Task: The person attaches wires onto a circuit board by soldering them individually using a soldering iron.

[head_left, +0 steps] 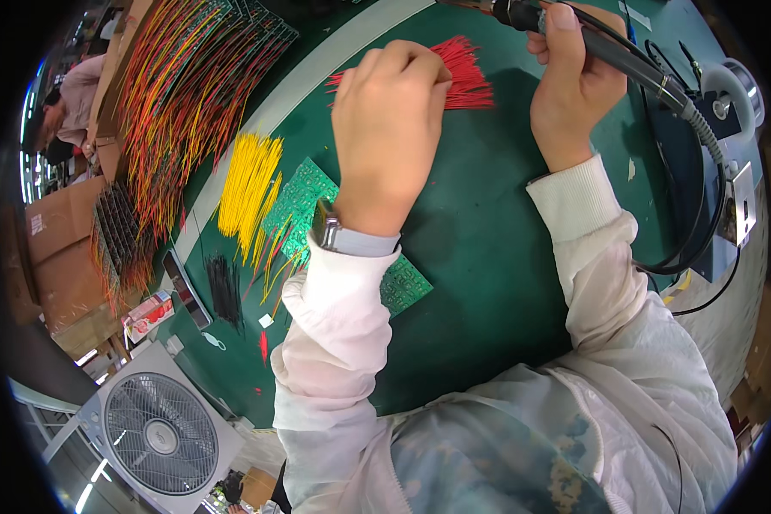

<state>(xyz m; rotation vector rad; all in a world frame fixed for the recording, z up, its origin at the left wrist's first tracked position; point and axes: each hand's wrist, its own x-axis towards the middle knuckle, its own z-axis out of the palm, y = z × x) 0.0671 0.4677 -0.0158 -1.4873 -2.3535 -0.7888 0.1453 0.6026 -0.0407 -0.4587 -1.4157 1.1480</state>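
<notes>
My left hand [384,133] is bent over a pile of red wires [469,75] at the far middle of the green mat. Its fingers are curled together, and their tips are hidden, so I cannot make out what is pinched in them. In my right hand [574,98] is a soldering iron [612,53] with a dark handle and a ribbed cable sleeve; its front end reaches left past the red wires, near the top edge. A green circuit board [310,190] lies beneath my left forearm, partly covered, with red and yellow wires by its left edge.
Yellow wires [247,184] and black wires [224,289] lie left on the green mat [480,283]. Farther left are stacked boards with many red and yellow wires [184,94], a phone [187,289] and a fan [163,433]. A solder spool [735,96] and cables stand at right.
</notes>
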